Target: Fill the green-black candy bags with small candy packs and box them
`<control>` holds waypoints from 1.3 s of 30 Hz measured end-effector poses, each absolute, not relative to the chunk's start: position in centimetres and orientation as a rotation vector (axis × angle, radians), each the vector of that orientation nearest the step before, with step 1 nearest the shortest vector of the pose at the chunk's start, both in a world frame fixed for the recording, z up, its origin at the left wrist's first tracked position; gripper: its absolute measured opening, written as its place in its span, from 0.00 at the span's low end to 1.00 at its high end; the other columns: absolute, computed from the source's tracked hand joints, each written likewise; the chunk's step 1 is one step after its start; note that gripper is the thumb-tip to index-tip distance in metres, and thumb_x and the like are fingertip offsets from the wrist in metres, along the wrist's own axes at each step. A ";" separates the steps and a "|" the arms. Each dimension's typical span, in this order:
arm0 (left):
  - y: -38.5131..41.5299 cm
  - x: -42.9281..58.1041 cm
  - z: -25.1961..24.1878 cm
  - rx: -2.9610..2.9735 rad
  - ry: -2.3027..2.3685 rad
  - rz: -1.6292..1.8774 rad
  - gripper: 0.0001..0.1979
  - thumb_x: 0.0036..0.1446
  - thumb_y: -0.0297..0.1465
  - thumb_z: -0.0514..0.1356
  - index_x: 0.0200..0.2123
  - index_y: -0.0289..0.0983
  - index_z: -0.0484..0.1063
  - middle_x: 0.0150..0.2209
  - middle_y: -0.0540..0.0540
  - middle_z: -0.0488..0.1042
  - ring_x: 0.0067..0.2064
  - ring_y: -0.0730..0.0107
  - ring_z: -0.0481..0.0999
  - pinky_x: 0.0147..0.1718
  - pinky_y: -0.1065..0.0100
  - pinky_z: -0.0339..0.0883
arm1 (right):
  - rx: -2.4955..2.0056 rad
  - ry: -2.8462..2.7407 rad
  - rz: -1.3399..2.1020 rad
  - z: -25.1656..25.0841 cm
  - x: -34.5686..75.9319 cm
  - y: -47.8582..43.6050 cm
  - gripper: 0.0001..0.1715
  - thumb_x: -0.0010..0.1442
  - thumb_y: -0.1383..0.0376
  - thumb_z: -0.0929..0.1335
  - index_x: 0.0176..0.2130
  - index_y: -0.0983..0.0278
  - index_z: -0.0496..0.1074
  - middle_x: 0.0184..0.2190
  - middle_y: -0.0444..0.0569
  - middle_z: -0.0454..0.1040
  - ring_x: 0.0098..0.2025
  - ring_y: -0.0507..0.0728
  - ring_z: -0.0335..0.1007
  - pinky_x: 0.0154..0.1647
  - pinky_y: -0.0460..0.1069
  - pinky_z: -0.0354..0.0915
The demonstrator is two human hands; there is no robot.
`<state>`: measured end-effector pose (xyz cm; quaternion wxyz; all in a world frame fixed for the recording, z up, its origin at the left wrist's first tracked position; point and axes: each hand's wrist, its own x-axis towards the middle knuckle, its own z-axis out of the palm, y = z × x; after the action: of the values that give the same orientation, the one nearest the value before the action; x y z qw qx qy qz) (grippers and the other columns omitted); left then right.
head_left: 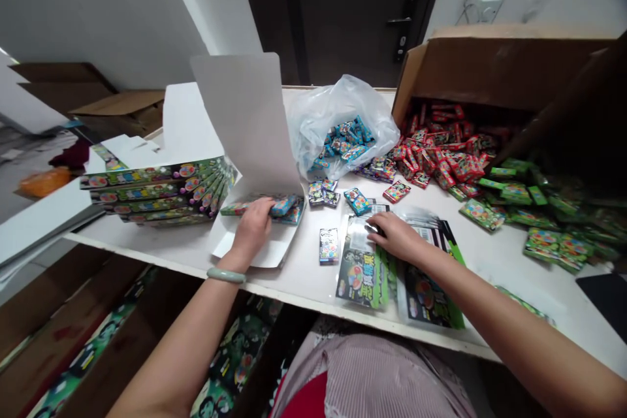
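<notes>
In the head view, my left hand (253, 227) reaches into an open white box (242, 166) with its lid up. Its fingers rest against small blue and green packets (292, 209) along the box's far side; whether they grip one is hidden. My right hand (392, 235) is over the top of a clear printed pouch (362, 268), fingers bent at its upper edge; what the fingertips hold is not clear. More black and green pouches (428, 287) lie under my right forearm. A white-faced packet (328, 247) lies between box and pouch, and a blue packet (357, 201) lies just behind the pouch.
Folded printed boxes (151, 192) are stacked at left. A plastic bag (345, 111) of blue packets stands behind, near purple packets (323, 192). Red packets (441, 157) spill from a cardboard box (480, 72); green packets (529, 196) lie at right. Cartons sit below the table.
</notes>
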<state>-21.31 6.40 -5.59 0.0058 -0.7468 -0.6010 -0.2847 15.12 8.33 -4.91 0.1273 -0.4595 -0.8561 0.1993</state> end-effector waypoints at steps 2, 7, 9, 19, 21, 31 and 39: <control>6.6 -21.5 -6.4 -2.458 -1.895 -0.771 0.19 0.53 0.29 0.53 0.49 0.38 0.68 0.54 0.39 0.71 0.58 0.51 0.66 0.59 0.44 0.54 | -1.335 -2.543 0.519 -5.1 14.6 8.6 0.29 0.53 0.62 0.72 0.53 0.66 0.69 0.53 0.61 0.70 0.56 0.66 0.64 0.56 0.58 0.61; 5.0 -18.2 -5.9 -2.425 -1.945 -0.750 0.27 0.56 0.37 0.57 0.58 0.36 0.59 0.61 0.33 0.60 0.64 0.42 0.54 0.60 0.39 0.46 | -1.407 -2.661 0.419 -5.1 13.5 8.3 0.45 0.47 0.56 0.76 0.58 0.73 0.64 0.57 0.66 0.66 0.59 0.69 0.60 0.59 0.59 0.58; 3.4 -14.4 -5.5 -2.449 -1.891 -0.851 0.25 0.60 0.39 0.55 0.58 0.36 0.58 0.57 0.34 0.65 0.59 0.49 0.62 0.58 0.47 0.54 | -1.413 -2.680 0.404 -5.1 13.2 8.2 0.43 0.48 0.56 0.76 0.57 0.74 0.65 0.56 0.66 0.67 0.58 0.69 0.61 0.58 0.58 0.59; 1.8 -4.5 -6.3 -2.614 -2.429 -0.982 0.23 0.45 0.28 0.68 0.44 0.37 0.64 0.40 0.42 0.70 0.45 0.55 0.69 0.47 0.53 0.62 | -1.480 -2.584 0.370 -6.0 13.2 7.4 0.39 0.53 0.56 0.72 0.58 0.72 0.64 0.58 0.64 0.65 0.59 0.69 0.60 0.59 0.58 0.57; 2.2 -4.9 -6.5 -2.588 -2.517 -1.062 0.22 0.46 0.26 0.66 0.44 0.37 0.64 0.33 0.48 0.70 0.37 0.62 0.71 0.40 0.59 0.66 | -1.473 -2.563 0.368 -6.3 13.2 7.2 0.37 0.54 0.57 0.72 0.57 0.73 0.64 0.57 0.65 0.66 0.58 0.70 0.60 0.59 0.59 0.57; 0.9 -5.5 -3.0 -2.859 -2.338 -1.646 0.14 0.57 0.27 0.56 0.47 0.35 0.67 0.29 0.52 0.64 0.31 0.72 0.67 0.32 0.69 0.65 | -1.388 -2.097 0.921 -4.9 14.7 7.0 0.21 0.52 0.60 0.73 0.45 0.65 0.71 0.42 0.54 0.73 0.45 0.60 0.70 0.47 0.54 0.65; -0.8 -6.3 -1.2 -2.875 -1.858 -1.533 0.11 0.61 0.25 0.53 0.47 0.37 0.68 0.34 0.47 0.67 0.35 0.70 0.68 0.35 0.68 0.65 | -1.042 -1.791 1.661 -0.7 16.1 5.8 0.13 0.47 0.62 0.73 0.33 0.63 0.71 0.30 0.42 0.74 0.32 0.52 0.68 0.38 0.50 0.66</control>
<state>-6.35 -0.85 -1.23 -0.2998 -0.7312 -0.4725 -0.3900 16.13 5.81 -0.66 0.2408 -0.3808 -0.6546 0.6070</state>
